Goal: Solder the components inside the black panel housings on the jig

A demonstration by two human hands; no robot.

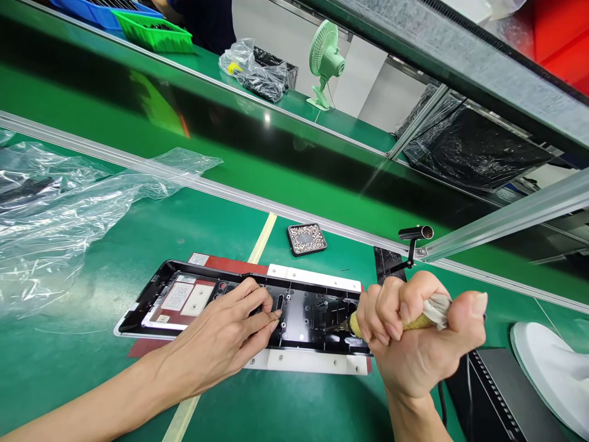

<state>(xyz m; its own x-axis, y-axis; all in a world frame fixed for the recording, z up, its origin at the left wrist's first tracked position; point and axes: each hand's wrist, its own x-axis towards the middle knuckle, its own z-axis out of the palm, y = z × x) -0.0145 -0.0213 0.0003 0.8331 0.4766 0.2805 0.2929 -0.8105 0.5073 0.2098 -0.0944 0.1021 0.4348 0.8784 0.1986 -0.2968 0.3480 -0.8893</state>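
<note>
Green counter (221, 408), smooth and slightly glossy, biggest thing here; runs out of view on several sides. Clear plastic sheeting (92, 215) on the left: thin, crinkled, shiny, cut off by the left edge; the dark stuff under it is hard to make out. Far right, a big dark panel (478, 147) in wrinkled film, partly behind the metal frame.

In front of me, the black housing (301, 313): long, shallow, hard plastic by the look, raised rim, bosses inside, rectangular window at the left end. It lies across the fixture (317, 362), a reddish-brown base with white screwed-on strips, mostly covered by the housing. My left forearm crosses the housing's near edge and hides some of it.

My right grip (416, 353) is a closed fist around the driver (418, 322): yellowish handle, whitish wrap at the thumb end, most of it hidden by fingers. Thin shaft points left into the housing; tip too blurry to place. My left grip (234, 328) is narrow, fingertips bunched on the housing near a dark slot; can't tell whether something small is pinched there.

White round base (547, 368), smooth, cut off at right. Small black tray (307, 239) beyond the housing, full of tiny metallic pieces, too small to tell apart.
</note>
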